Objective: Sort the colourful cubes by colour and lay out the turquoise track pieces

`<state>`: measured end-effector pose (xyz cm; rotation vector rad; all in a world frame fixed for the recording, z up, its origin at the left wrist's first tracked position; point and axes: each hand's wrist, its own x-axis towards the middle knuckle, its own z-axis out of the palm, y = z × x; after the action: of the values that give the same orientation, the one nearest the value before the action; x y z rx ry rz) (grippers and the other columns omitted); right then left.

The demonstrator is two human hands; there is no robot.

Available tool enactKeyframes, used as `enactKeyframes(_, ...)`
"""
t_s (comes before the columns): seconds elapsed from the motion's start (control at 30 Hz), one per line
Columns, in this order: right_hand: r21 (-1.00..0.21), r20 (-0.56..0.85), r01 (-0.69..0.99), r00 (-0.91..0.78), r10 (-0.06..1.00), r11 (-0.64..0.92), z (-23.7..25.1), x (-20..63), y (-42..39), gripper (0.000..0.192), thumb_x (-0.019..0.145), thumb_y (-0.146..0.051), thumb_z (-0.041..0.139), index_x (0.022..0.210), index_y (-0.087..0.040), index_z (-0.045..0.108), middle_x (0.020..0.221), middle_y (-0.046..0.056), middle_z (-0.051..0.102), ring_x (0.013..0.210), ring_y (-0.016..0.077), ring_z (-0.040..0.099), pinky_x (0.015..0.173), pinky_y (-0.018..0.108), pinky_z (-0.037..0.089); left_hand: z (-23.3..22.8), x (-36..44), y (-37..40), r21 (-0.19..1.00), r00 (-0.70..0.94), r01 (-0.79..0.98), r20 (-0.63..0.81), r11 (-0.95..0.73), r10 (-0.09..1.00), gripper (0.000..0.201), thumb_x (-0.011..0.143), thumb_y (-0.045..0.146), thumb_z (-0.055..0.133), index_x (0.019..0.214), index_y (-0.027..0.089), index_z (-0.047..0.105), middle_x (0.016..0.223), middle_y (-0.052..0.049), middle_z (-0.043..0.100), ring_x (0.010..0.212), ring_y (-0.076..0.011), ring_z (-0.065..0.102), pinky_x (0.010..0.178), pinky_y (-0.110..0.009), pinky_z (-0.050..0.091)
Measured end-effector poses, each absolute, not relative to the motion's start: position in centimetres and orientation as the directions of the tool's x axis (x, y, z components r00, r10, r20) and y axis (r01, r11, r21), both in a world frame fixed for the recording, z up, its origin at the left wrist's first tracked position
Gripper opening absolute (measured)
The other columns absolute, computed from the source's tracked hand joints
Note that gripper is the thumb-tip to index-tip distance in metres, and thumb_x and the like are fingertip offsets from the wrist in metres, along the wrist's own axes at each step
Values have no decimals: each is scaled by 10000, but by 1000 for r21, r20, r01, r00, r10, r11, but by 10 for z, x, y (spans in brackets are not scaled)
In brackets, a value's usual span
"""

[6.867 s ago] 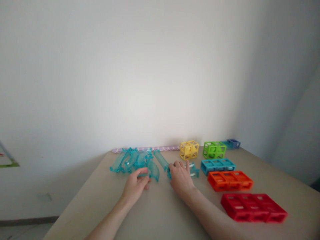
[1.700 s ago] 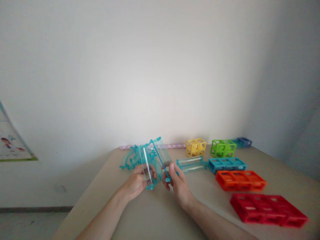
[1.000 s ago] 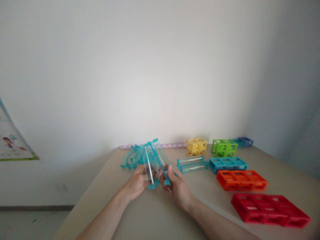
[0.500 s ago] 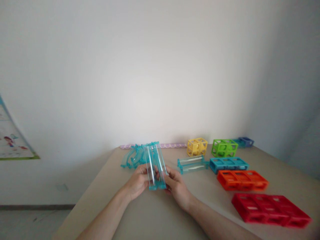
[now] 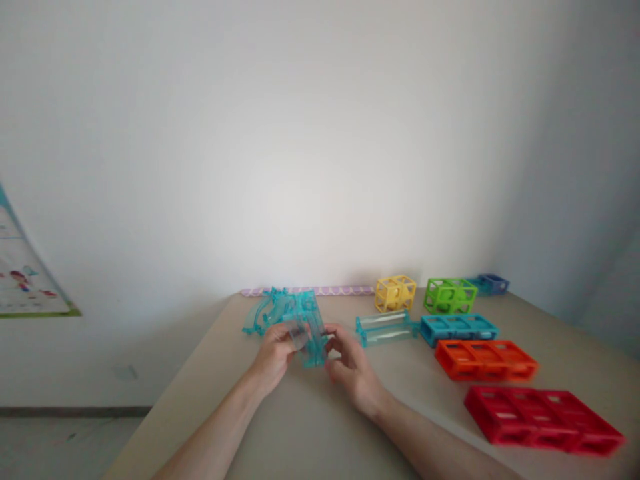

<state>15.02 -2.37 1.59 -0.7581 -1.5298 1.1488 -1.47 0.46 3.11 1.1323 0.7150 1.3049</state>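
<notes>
Both hands meet over the near middle of the table [image 5: 310, 427], holding a pair of clear teal track pieces [image 5: 311, 333] laid side by side; the left hand [image 5: 273, 353] closes its grip on the left flank of the pair, thumb across the top, while the right hand [image 5: 350, 370] sits at the right flank with its fingers curled toward the pieces, though the blur leaves it unclear whether that grip is pressed onto them or just touching.

To do this step well, I judge that the 2 pieces want to be kept parallel and flush at their ends, with even pressure from both sides; the plastic looks thin and slick, so a squeeze near the ribbed end frames, not on the clear mid-span, should hold better and avoid flexing; keeping the pair low, just above the table, means a slip costs little.

Behind the hands lies a heap of curved teal track [image 5: 267, 313], touching or nearly touching the held pair, so the far ends may snag there; a separate straight teal piece [image 5: 386, 328] lies to the right, apart from the hands; further right sit the yellow cube frame [image 5: 395, 293], the green frame [image 5: 449, 295], the blue frame [image 5: 459, 328], the orange frame [image 5: 486, 360] and the red frame [image 5: 543, 415], all well clear.
</notes>
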Motion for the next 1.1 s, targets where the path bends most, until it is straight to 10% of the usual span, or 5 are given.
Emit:
enactKeyframes(0.27,-844,404,248,-288,868,475,7,146,-22,494,731,-146,600,1189,-233,438,930,14,538,714,132,548,569,239,440,27,-16,6,932,209,-316,252,-179,945,141,680,269,765,775,166,751,747,-41,691,709,-169,576,695,-280,437)
enactKeyframes(1.1,-852,287,349,-312,906,390,17,148,-27,411,676,-270,730,1002,-215,485,831,-23,527,615,108,505,537,244,401,40,-17,5,839,24,-487,291,-243,956,495,701,482,742,1085,186,643,1109,-95,672,943,-214,636,771,-287,477)
